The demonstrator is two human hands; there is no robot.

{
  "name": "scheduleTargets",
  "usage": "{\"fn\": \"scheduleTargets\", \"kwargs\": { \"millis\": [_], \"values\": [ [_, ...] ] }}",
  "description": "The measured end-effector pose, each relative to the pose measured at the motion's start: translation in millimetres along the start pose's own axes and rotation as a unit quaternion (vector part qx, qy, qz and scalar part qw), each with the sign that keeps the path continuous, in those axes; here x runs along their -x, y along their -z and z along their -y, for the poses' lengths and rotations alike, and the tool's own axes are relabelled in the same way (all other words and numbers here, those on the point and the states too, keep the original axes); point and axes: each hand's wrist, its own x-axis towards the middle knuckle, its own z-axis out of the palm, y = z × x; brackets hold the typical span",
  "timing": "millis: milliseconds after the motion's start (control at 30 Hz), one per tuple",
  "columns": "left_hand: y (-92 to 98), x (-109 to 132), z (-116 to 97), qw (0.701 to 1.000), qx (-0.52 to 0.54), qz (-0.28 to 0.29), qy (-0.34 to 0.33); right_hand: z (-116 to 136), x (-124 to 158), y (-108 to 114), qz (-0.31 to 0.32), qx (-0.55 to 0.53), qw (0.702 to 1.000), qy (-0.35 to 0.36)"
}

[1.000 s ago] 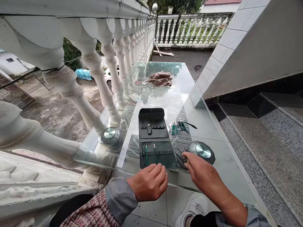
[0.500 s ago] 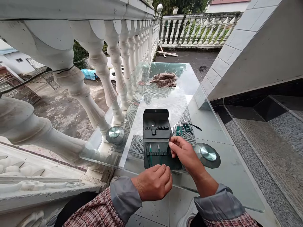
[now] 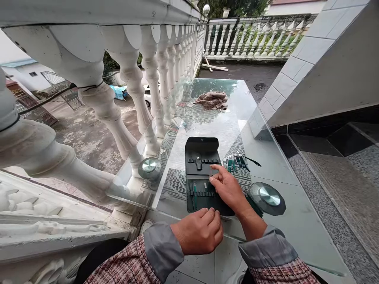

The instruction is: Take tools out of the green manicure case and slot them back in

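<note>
An open black tool case [image 3: 202, 157] lies flat on the glass table [image 3: 213, 122], with several small tools standing in its lower elastic loops. My right hand [image 3: 227, 188] is over the case's lower half, fingers pinched on a thin metal tool [image 3: 210, 172] held above the loops. My left hand [image 3: 199, 230] rests at the table's near edge, just below the case, with its fingers curled in; nothing shows in it. A cluster of green-handled tools [image 3: 237, 161] lies loose on the glass to the right of the case.
A white balustrade [image 3: 133, 86] runs along the table's left side. Round metal table fittings sit at the near left [image 3: 149, 167] and near right [image 3: 268, 196]. A brown cloth [image 3: 213, 100] lies at the far end. Tiled steps [image 3: 331, 165] rise on the right.
My right hand left the loose tools beside the right metal fitting, carrying a thin tool, and moved left over the case's loops. The left hand has stayed put.
</note>
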Motion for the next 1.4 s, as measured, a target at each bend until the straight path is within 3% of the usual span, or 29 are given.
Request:
{"fn": "scheduleTargets", "kwargs": {
  "millis": [200, 467, 900, 1133, 1400],
  "values": [
    [1.3, -0.5, 0.4, 1.000, 0.003, -0.008, 0.000, -1.5, -5.1, 2.8, 0.015, 0.026, 1.000, -0.001],
    [-1.6, 0.5, -0.6, 1.000, 0.000, 0.001, 0.006, -6.4, -19.7, -3.3, -0.043, -0.002, 0.999, -0.022],
    [-0.7, 0.4, 0.7, 0.999, 0.023, -0.026, 0.030, -3.7, -20.6, -6.1, 0.009, 0.037, 0.999, 0.009],
    [-1.8, 1.2, 0.9, 0.999, 0.023, -0.027, 0.030, 1.6, -17.2, -0.2, -0.024, 0.097, 0.995, 0.030],
    [-2.9, 2.8, -2.3, 1.000, 0.009, 0.006, 0.023, -0.4, -12.5, 2.9, 0.039, 0.147, 0.986, 0.066]
  ]
}}
